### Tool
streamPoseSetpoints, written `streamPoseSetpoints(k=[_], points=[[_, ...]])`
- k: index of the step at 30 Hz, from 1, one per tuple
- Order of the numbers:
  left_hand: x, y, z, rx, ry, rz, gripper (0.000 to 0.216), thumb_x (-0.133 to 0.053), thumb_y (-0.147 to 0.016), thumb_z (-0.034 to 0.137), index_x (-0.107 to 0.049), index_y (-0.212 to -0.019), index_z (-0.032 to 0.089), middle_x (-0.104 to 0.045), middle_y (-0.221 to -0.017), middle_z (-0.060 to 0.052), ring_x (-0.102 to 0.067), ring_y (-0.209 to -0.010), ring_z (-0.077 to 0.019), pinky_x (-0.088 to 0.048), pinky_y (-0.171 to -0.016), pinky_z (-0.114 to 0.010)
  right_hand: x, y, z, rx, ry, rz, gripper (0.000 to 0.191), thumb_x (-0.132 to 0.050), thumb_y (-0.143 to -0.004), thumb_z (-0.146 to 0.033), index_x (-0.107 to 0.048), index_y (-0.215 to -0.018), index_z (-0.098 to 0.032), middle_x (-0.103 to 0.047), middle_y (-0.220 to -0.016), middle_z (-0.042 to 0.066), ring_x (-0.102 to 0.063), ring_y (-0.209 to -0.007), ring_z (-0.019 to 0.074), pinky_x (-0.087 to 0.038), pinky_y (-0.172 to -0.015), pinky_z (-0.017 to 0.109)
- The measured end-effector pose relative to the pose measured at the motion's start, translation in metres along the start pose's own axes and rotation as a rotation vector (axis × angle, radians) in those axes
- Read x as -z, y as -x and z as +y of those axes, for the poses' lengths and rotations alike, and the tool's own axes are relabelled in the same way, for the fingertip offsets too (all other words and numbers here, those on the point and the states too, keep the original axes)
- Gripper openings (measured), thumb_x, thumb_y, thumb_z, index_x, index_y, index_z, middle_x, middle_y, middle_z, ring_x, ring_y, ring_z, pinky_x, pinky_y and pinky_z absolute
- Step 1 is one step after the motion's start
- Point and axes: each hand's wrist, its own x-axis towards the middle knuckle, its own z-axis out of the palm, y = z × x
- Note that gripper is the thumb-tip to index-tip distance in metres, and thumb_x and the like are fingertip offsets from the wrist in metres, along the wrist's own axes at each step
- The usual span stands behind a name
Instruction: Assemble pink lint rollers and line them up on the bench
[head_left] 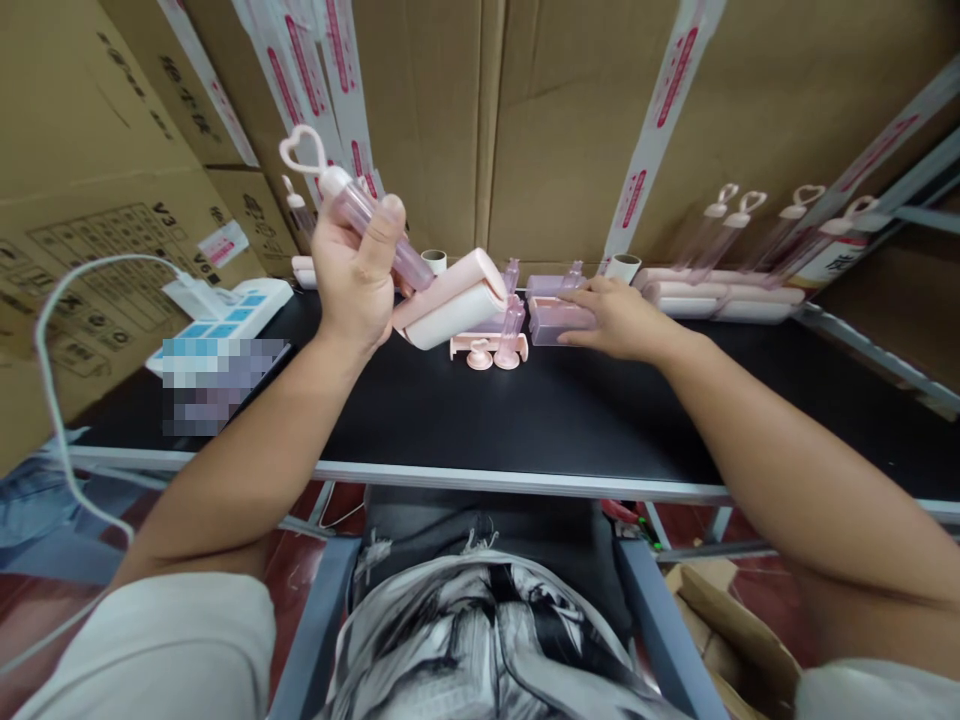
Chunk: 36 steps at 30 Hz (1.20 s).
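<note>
My left hand point(358, 265) is wrapped round the clear pink handle of a lint roller point(450, 300), raised above the black tabletop. It has a heart-shaped loop at the handle's end and a white roll in a pink holder. My right hand point(619, 318) reaches to a translucent pink cover point(551, 325), fingers stretched apart and touching it. Between the hands, clear pink handle parts point(511, 330) stand upright beside a small pink heart-shaped piece point(480, 353) and a pink roller frame point(457, 347). My right palm hides part of the cover.
Finished-looking lint rollers point(720, 290) stand in a row at the right. White paper rolls point(622, 267) stand at the back. A power strip point(225, 320) with a white cable lies at the left. Cardboard point(570, 120) walls the rear; a metal edge point(487, 480) runs along the front.
</note>
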Motion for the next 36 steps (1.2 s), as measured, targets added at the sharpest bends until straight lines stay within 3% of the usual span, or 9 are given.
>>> streamPoseSetpoints(k=[3,6,9,17,21,25,28,32,36], points=[[-0.012,0.014,0.009,0.036,-0.138,-0.022,0.064,-0.049,-0.095,0.093,-0.058,-0.112,0.032,-0.067,-0.087,0.000,-0.071,-0.079,-0.0198,-0.053,-0.064,-0.035,0.011,0.007,-0.035,0.069,-0.320,0.164,0.076,-0.076,-0.090,-0.073,-0.069,-0.150,-0.026,-0.075,-0.134,0.017,-0.069,-0.123,0.0410,-0.054,-0.111,0.062],[-0.031,0.034,0.021,0.062,-0.186,-0.048,0.075,-0.051,-0.088,0.099,-0.058,-0.116,0.030,-0.067,-0.090,-0.001,-0.074,-0.081,-0.0215,-0.058,-0.068,-0.037,0.017,0.016,-0.077,0.187,-0.791,0.071,0.093,-0.077,-0.084,-0.085,-0.057,-0.157,-0.031,-0.076,-0.133,0.012,-0.075,-0.114,0.0332,-0.062,-0.099,0.049],[-0.042,0.049,0.027,0.082,-0.194,-0.166,0.075,-0.058,-0.087,0.096,-0.058,-0.118,0.028,-0.069,-0.092,-0.003,-0.075,-0.080,-0.0215,-0.061,-0.070,-0.037,0.018,0.023,-0.104,0.163,-0.886,0.126,0.089,-0.089,-0.076,-0.078,-0.061,-0.146,-0.031,-0.075,-0.124,0.008,-0.075,-0.103,0.0291,-0.063,-0.088,0.042],[-0.003,0.018,0.034,-0.219,-0.429,-0.153,0.062,-0.069,-0.094,0.078,-0.061,-0.138,0.034,-0.072,-0.131,-0.011,-0.076,-0.114,-0.0313,-0.061,-0.100,-0.056,0.020,0.016,-0.078,-0.098,-0.968,0.246,0.051,-0.087,-0.076,-0.064,-0.071,-0.109,-0.029,-0.075,-0.098,0.004,-0.072,-0.083,0.0282,-0.062,-0.072,0.044],[-0.014,0.031,0.067,-0.377,-0.757,-0.518,0.030,-0.069,-0.099,0.053,-0.074,-0.120,0.032,-0.078,-0.132,-0.008,-0.072,-0.129,-0.0381,-0.046,-0.121,-0.068,0.018,0.014,-0.084,-0.065,-0.886,0.210,0.044,-0.088,-0.078,-0.052,-0.078,-0.111,-0.026,-0.079,-0.105,0.004,-0.075,-0.093,0.0302,-0.062,-0.084,0.046],[-0.040,0.053,0.083,-0.138,-0.885,-0.919,0.028,-0.064,-0.104,0.047,-0.076,-0.109,0.022,-0.084,-0.110,-0.013,-0.081,-0.103,-0.0352,-0.060,-0.093,-0.050,0.014,0.020,-0.101,0.078,-0.842,0.222,0.059,-0.092,-0.080,-0.055,-0.075,-0.129,-0.027,-0.079,-0.113,0.006,-0.075,-0.095,0.0279,-0.062,-0.086,0.043],[-0.041,0.054,0.079,0.025,-0.758,-1.084,0.027,-0.062,-0.107,0.042,-0.075,-0.113,0.019,-0.084,-0.108,-0.011,-0.080,-0.094,-0.0290,-0.058,-0.083,-0.039,0.011,0.023,-0.106,0.107,-0.939,0.239,0.074,-0.095,-0.078,-0.061,-0.065,-0.138,-0.029,-0.077,-0.111,0.005,-0.074,-0.092,0.0251,-0.062,-0.081,0.038],[-0.030,0.048,0.073,0.046,-0.519,-0.898,0.037,-0.075,-0.098,0.049,-0.066,-0.117,0.018,-0.080,-0.107,-0.007,-0.075,-0.088,-0.0211,-0.056,-0.080,-0.032,0.007,0.023,-0.110,0.113,-1.002,0.204,0.061,-0.097,-0.077,-0.064,-0.068,-0.113,-0.024,-0.074,-0.102,0.004,-0.070,-0.087,0.0208,-0.060,-0.077,0.033],[-0.030,0.049,0.076,-0.197,-0.402,-0.629,0.041,-0.067,-0.099,0.059,-0.062,-0.114,0.021,-0.073,-0.112,-0.010,-0.069,-0.099,-0.0233,-0.057,-0.086,-0.038,0.002,0.024,-0.120,0.170,-0.975,0.178,0.058,-0.098,-0.077,-0.060,-0.067,-0.109,-0.023,-0.072,-0.095,0.002,-0.067,-0.082,0.0185,-0.056,-0.073,0.031]])
